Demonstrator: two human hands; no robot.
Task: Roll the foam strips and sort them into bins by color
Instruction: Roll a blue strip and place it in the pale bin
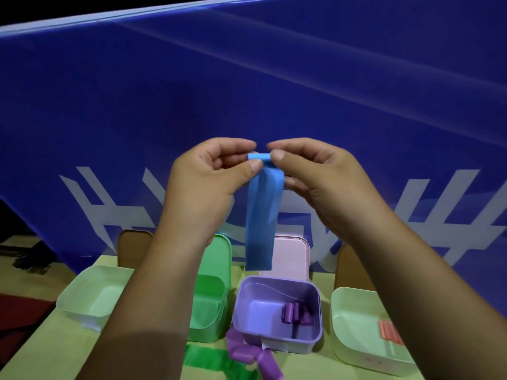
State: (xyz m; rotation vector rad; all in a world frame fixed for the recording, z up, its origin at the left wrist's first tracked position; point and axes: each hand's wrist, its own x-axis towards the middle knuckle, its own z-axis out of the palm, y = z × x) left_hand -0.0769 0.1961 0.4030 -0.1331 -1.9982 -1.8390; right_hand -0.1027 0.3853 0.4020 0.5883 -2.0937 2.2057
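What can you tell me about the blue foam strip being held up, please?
The blue foam strip is a flat, matte, soft-looking band hanging vertically. Its top end is turned over into the start of a roll, pinched by the left hand and the right hand. Its lower end hangs free.

Four bins (pixel 90 292) stand in a row on the table (pixel 46 352). Rolls (pixel 295 314) lie in the third bin (pixel 247 311) from the left, loose rolls (pixel 247 355) just before it, a lid (pixel 292 259) behind it
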